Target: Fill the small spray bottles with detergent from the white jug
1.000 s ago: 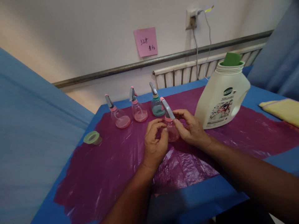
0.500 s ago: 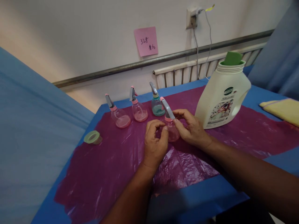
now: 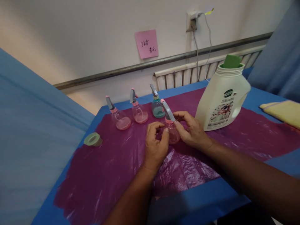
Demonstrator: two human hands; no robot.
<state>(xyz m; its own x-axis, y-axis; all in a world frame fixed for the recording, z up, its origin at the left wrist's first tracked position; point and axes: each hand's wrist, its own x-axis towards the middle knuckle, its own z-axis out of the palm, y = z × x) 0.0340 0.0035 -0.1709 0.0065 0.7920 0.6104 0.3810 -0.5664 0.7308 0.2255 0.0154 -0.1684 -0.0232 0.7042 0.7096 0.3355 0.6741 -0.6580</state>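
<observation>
A small clear spray bottle [image 3: 173, 136] with a pink collar and a grey trigger head stands upright between my hands, pink liquid inside. My right hand [image 3: 192, 132] grips it at the neck, thumb by the collar and fingers partly hidden behind the head. On the other side my left hand [image 3: 156, 142] curls its fingers and thumb against the bottle's left side; the exact contact is partly hidden. Two similar pink spray bottles [image 3: 122, 121] [image 3: 140, 115] and a teal spray bottle [image 3: 158, 110] stand behind, each with some liquid.
A large cream detergent jug [image 3: 217, 90] with a green piece in its mouth stands right of my hands. At left lies a pale green cup-shaped cap [image 3: 93, 139]. A yellow cloth [image 3: 281, 109] rests far right. Purple plastic sheeting [image 3: 112, 175] covers the blue table.
The view has tilted up very slightly, so the scene sits a little lower. Both hands keep nearly the same pose at the spray bottle.
</observation>
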